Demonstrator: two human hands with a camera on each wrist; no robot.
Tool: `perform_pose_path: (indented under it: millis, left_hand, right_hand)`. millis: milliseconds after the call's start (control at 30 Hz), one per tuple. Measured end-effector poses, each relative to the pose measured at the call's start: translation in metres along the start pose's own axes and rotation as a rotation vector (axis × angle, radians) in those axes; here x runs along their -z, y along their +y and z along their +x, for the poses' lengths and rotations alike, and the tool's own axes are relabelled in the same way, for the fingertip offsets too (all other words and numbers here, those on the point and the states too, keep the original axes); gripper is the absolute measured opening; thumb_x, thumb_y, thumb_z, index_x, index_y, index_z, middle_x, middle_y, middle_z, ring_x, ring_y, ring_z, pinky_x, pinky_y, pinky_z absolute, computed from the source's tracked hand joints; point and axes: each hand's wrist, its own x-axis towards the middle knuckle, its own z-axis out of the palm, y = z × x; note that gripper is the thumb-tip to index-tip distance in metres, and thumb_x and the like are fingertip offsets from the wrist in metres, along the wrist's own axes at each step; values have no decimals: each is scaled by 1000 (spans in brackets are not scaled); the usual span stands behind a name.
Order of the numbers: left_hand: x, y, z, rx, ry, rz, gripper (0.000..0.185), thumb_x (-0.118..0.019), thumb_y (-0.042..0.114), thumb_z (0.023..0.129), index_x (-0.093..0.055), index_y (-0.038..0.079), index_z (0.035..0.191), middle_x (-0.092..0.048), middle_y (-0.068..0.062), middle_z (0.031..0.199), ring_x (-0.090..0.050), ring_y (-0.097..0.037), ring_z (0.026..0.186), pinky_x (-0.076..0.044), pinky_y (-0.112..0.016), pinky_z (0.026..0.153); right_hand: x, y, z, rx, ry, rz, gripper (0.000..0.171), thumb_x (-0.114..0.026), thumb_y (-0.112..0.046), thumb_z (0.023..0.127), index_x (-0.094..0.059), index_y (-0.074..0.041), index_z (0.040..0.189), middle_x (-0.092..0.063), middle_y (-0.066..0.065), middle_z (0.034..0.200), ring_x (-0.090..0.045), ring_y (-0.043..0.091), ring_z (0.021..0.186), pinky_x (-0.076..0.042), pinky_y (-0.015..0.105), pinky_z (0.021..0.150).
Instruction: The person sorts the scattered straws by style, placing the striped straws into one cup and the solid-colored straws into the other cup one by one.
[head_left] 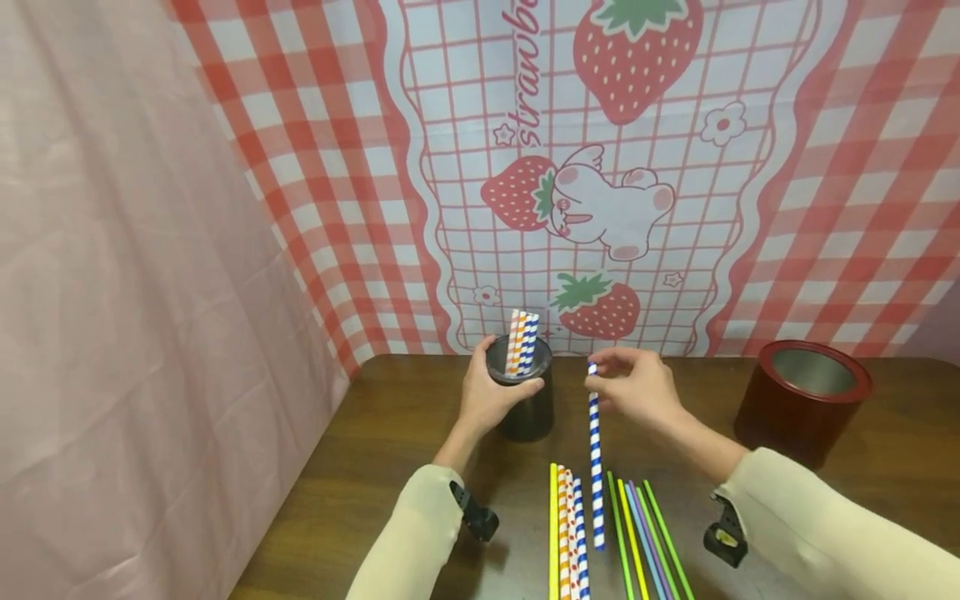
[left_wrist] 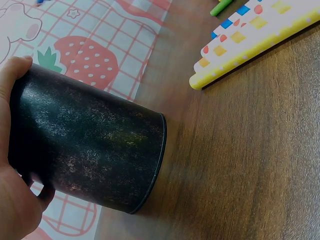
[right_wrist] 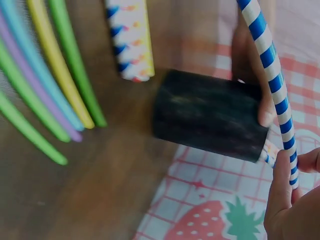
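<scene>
My left hand (head_left: 487, 387) grips a black cylindrical can (head_left: 527, 412) near its rim, fingers and thumb round it. Several patterned paper straws (head_left: 522, 342) stand in the can, leaning together, with pink, orange and blue stripes. To the right of the can, my right hand (head_left: 637, 387) pinches a blue-and-white striped paper straw (head_left: 596, 467) by its upper end, so it hangs down over the table. In the right wrist view that striped straw (right_wrist: 275, 75) runs from the fingertips past the can (right_wrist: 210, 115). The left wrist view shows the can's side (left_wrist: 95, 140), its inside hidden.
Between the forearms lies a row of patterned straws (head_left: 564, 533), yellow, orange, red-dotted and blue-striped. Beside it are several thin plain straws (head_left: 648, 542) in green, yellow, blue and purple. A dark red can (head_left: 795, 417) stands at the right on the wooden table (head_left: 360, 450).
</scene>
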Motion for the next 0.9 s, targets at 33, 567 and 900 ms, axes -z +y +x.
perform_pose_path:
  millis: [33, 567, 900]
  left_hand:
    - [0, 0, 0, -2, 1, 0, 101, -88, 33, 64, -32, 10, 146, -51, -9, 134, -52, -21, 116, -43, -39, 98]
    - [0, -1, 0, 5, 25, 6, 101, -90, 32, 61, -35, 14, 144, -52, -8, 133, -52, -21, 116, -42, -38, 99]
    - [0, -3, 1, -14, 33, 16, 98, -89, 25, 62, -37, 11, 143, -53, -9, 131, -53, -21, 113, -42, -36, 98]
  right_hand:
    - [1, -3, 3, 8, 12, 11, 32, -69, -9, 81, -64, 3, 110, -63, 15, 99, -69, 19, 70, -57, 30, 60]
    - [3, -52, 51, 89, 208, 241, 36, -63, -3, 83, -59, 4, 118, -58, 10, 102, -66, 7, 68, -57, 28, 64]
    - [5, -66, 66, 104, 307, 200, 36, -65, -7, 85, -59, -2, 120, -57, 8, 111, -65, 3, 69, -56, 23, 66]
